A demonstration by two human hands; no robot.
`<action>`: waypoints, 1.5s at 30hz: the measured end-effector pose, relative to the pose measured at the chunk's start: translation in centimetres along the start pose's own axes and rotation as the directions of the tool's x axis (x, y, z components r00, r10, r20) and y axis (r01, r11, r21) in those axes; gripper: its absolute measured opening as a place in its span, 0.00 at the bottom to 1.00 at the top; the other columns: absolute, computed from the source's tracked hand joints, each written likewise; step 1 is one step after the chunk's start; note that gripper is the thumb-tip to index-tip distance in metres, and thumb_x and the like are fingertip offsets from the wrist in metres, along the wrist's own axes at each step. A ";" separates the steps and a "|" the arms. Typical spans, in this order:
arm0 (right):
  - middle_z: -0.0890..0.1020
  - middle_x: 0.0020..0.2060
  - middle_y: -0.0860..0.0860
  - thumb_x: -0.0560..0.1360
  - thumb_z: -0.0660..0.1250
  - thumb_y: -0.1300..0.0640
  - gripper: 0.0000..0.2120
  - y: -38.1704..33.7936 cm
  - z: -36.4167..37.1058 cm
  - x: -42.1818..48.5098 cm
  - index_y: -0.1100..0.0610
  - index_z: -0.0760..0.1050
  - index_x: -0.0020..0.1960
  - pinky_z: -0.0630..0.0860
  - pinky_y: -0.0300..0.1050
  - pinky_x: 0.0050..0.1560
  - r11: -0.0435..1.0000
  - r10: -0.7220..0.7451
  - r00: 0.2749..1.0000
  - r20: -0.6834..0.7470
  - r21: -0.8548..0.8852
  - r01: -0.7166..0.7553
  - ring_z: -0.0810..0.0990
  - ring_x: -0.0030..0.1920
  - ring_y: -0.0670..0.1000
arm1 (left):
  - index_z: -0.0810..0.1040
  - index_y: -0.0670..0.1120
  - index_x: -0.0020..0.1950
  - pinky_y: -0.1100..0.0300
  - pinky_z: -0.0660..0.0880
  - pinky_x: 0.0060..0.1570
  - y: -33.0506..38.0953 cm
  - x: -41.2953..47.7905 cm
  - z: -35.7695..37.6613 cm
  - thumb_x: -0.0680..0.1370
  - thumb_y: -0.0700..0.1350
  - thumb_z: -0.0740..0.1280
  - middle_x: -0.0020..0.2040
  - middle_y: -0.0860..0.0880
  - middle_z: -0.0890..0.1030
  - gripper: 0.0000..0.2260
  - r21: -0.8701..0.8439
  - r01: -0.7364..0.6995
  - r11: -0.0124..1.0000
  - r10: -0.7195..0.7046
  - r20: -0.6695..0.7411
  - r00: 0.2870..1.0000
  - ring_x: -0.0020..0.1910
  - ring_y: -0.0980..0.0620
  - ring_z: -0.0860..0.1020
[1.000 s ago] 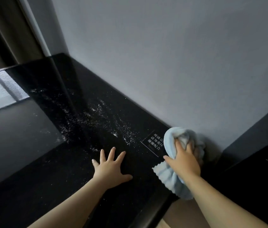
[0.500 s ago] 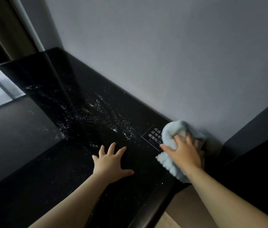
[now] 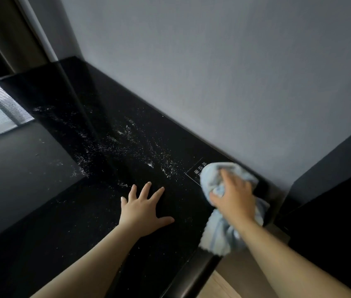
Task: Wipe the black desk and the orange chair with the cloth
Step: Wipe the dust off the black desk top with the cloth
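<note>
The glossy black desk [image 3: 62,201] runs along the grey wall, with white specks of dust scattered over its middle. My right hand [image 3: 233,198] grips a bunched light blue cloth [image 3: 213,179] and presses it on the desk's right end, beside the wall. The cloth partly covers a small white-lettered label [image 3: 197,169] on the surface. Flat on the desk to the left of the cloth lies my left hand [image 3: 143,208], fingers spread. No orange chair is in view.
A grey wall [image 3: 213,72] borders the desk at the back. A dark cabinet [image 3: 331,201] stands close on the right. The desk's rounded front edge [image 3: 191,274] drops to a light wooden floor [image 3: 217,284]. A curtain [image 3: 4,39] hangs at far left.
My right hand has shifted the cloth slightly left along the wall, over the label. The left hand has stayed flat in place.
</note>
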State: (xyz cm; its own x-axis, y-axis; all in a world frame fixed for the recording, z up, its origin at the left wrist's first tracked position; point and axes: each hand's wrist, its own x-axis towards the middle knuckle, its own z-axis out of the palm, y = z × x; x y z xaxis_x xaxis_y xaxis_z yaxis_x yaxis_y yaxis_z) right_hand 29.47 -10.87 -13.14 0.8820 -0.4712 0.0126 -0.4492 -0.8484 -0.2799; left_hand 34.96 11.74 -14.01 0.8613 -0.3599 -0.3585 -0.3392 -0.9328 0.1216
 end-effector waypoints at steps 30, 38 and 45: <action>0.71 0.39 0.38 0.66 0.66 0.55 0.05 -4.7 1.1 1.4 0.47 0.71 0.39 0.72 0.45 0.43 0.818 -0.507 0.848 0.156 0.397 0.417 0.71 0.54 0.55 | 0.44 0.47 0.77 0.43 0.42 0.72 -0.5 -0.3 0.1 0.64 0.70 0.68 0.78 0.46 0.42 0.54 -0.157 0.045 0.987 -0.047 -0.007 0.999 0.76 0.47 0.38; 0.70 0.62 0.48 0.71 0.61 0.51 0.15 -1.4 -1.3 7.6 0.47 0.71 0.58 0.70 0.60 0.56 0.994 0.052 0.995 0.084 0.090 -0.060 0.66 0.64 0.58 | 0.42 0.48 0.77 0.47 0.39 0.72 -1.0 -0.4 -0.2 0.65 0.70 0.68 0.78 0.48 0.40 0.54 -0.160 0.010 0.987 -0.008 0.010 1.000 0.76 0.48 0.37; 0.74 0.41 0.40 0.66 0.66 0.51 0.05 -4.4 -0.5 5.1 0.46 0.71 0.41 0.71 0.48 0.42 0.841 -0.510 0.859 0.052 0.239 0.485 0.75 0.51 0.56 | 0.43 0.48 0.77 0.47 0.40 0.73 -1.0 -0.6 -0.3 0.64 0.70 0.68 0.78 0.48 0.40 0.54 -0.163 0.003 0.987 -0.005 -0.011 1.000 0.76 0.49 0.37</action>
State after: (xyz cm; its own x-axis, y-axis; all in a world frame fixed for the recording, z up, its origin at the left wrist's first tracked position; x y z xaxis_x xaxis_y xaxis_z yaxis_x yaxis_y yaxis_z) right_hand 35.88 -9.73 -11.33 0.9938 0.0408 0.1037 0.0842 -0.8846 -0.4587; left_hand 34.93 12.84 -13.63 0.8669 -0.3559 -0.3491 -0.2707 -0.9241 0.2698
